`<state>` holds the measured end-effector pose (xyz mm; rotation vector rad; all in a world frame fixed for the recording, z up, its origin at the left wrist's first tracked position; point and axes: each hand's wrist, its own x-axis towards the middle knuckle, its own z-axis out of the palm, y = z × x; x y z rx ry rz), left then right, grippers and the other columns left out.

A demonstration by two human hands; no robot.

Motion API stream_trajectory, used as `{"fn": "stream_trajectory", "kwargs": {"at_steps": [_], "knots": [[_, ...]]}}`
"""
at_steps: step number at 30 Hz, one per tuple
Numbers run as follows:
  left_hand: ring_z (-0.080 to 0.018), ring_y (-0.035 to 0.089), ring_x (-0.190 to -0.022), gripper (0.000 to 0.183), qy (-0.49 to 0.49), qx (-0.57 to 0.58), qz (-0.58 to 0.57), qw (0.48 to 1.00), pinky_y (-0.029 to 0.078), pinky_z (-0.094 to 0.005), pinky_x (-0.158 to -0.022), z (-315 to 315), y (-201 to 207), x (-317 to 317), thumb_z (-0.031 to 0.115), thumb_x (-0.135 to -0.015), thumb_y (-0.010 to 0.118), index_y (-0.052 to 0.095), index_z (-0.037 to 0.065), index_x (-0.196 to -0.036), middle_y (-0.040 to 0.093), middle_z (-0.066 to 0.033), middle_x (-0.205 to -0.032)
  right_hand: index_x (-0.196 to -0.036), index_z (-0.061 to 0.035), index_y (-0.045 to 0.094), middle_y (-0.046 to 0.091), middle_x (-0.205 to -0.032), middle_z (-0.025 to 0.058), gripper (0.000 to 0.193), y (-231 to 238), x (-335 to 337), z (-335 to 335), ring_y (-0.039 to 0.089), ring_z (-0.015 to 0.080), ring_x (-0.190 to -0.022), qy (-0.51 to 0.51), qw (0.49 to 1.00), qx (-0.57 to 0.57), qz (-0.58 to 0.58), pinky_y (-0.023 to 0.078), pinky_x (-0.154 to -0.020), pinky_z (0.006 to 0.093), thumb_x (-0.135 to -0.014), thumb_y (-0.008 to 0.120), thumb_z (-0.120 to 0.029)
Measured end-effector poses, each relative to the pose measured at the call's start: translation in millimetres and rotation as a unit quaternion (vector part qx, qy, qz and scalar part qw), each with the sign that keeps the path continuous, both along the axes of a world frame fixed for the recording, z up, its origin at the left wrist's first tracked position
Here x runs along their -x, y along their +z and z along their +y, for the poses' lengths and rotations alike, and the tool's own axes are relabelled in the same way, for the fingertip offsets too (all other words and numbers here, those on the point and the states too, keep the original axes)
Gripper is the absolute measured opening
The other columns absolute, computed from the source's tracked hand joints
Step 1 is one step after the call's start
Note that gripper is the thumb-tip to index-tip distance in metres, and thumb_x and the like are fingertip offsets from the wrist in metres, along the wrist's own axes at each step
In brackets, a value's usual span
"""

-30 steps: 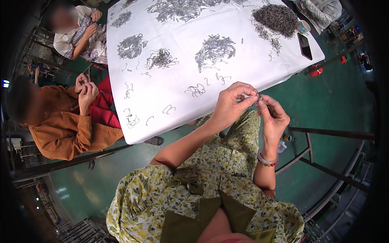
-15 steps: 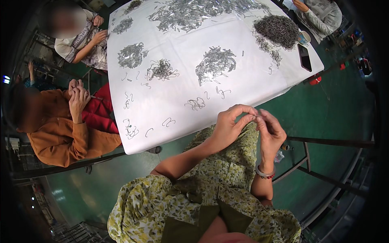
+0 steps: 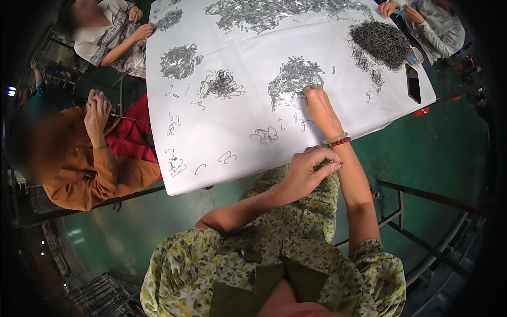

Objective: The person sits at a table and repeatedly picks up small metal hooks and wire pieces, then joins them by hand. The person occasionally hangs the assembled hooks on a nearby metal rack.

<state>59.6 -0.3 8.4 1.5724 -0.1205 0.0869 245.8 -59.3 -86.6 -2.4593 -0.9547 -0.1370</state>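
My right hand [image 3: 321, 111] reaches over the table, its fingertips bent together at the right edge of a pile of small shiny, clear-grey strips [image 3: 288, 84]. Whatever lies between those fingertips is too small to make out. In front of the table edge, my left hand [image 3: 309, 171] is closed, thumb against forefinger, beside my right forearm. Thin dark wire-like pieces [image 3: 321, 165] show inside its curled fingers. Nearest to both hands on the cloth are a few loose bent wire hooks [image 3: 265, 135].
A white-covered table [image 3: 232, 121] bears more strip piles, a tangled hook pile [image 3: 222, 84] and a big dark wire heap [image 3: 380, 43]. A paper cup [image 3: 415, 56] and a phone [image 3: 413, 83] stand and lie at the right. Co-workers sit left and far right; metal bars [image 3: 428, 197] cross at right.
My right hand has left my left hand and moved forward to the strip pile. My left hand stays near the table edge, closed. The view has shifted slightly.
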Motion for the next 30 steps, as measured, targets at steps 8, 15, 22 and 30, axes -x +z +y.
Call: {"fn": "stream_trajectory", "kwargs": {"at_steps": [8, 15, 22, 30], "knots": [[-0.0076, 0.061, -0.088, 0.009, 0.017, 0.023, 0.004, 1.000, 0.049, -0.0231, -0.079, 0, -2, -2, 0.007, -0.090, 0.064, 0.064, 0.001, -0.097, 0.068, -0.0032, -0.093, -0.110, 0.0023, 0.067, 0.061, -0.082, 0.0006, 0.027, 79, 61, -62, 0.053, 0.0066, -0.071, -0.128, 0.878, -0.340, 0.311, 0.043, -0.059, 0.0213, -0.084, 0.065, -0.003], [-0.0068, 0.061, -0.084, 0.010, 0.038, 0.038, -0.006, 0.999, 0.049, -0.0216, -0.077, 1, -1, -7, 0.005, -0.088, 0.066, 0.066, 0.000, -0.096, 0.068, -0.0024, -0.090, -0.095, 0.0055, 0.066, 0.062, -0.088, 0.0042, 0.011, 139, 159, -98, 0.054, 0.0078, -0.073, -0.064, 0.852, -0.455, 0.250, 0.044, -0.063, 0.0199, -0.084, 0.064, 0.008], [-0.0099, 0.063, -0.086, 0.011, 0.010, 0.061, -0.046, 0.997, 0.050, -0.0248, -0.077, 5, -2, -12, 0.006, -0.086, 0.067, 0.068, -0.001, -0.095, 0.069, -0.0057, -0.088, -0.093, 0.0056, 0.062, 0.059, -0.090, 0.0049, 0.010, 127, 170, -85, 0.057, 0.0088, -0.081, -0.103, 0.876, -0.448, 0.144, 0.047, -0.068, 0.0197, -0.085, 0.061, 0.011], [-0.0147, 0.064, -0.095, 0.020, 0.032, 0.013, -0.093, 0.995, 0.052, -0.0267, -0.078, 14, -7, -12, 0.007, -0.082, 0.071, 0.067, 0.002, -0.101, 0.069, -0.0068, -0.099, -0.093, 0.0042, 0.060, 0.061, -0.093, 0.0107, 0.012, 132, 171, -89, 0.059, 0.0154, -0.085, -0.088, 0.845, -0.492, 0.188, 0.047, -0.071, 0.0242, -0.085, 0.058, 0.012]]}}
